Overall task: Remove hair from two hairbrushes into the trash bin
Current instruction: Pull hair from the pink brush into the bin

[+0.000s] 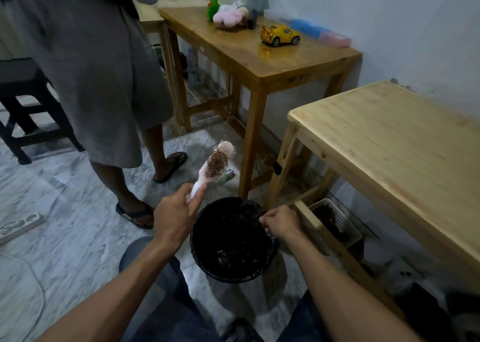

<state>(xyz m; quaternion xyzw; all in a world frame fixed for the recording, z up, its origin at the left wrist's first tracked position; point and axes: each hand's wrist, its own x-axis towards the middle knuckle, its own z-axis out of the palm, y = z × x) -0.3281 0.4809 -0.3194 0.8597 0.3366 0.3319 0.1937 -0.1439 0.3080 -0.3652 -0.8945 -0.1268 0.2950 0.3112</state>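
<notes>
A pink hairbrush (217, 163) with a brown clump of hair in its bristles points up and away. My left hand (176, 215) grips its white handle, just left of and above the trash bin. The trash bin (200, 248) is round, lined with a black bag, and stands on the floor between my knees. My right hand (280, 223) hovers over the bin's right rim with its fingers curled and pinched together. Whether it holds hair is too dark to tell.
A light wooden table (389, 144) stands at the right, with a white basket (340, 222) under it. A darker table (249, 53) behind carries a yellow toy car (280, 35) and plush toys. A person in sandals (104, 82) stands at the left near a black stool (23, 102). A power strip (20, 224) lies on the marble floor.
</notes>
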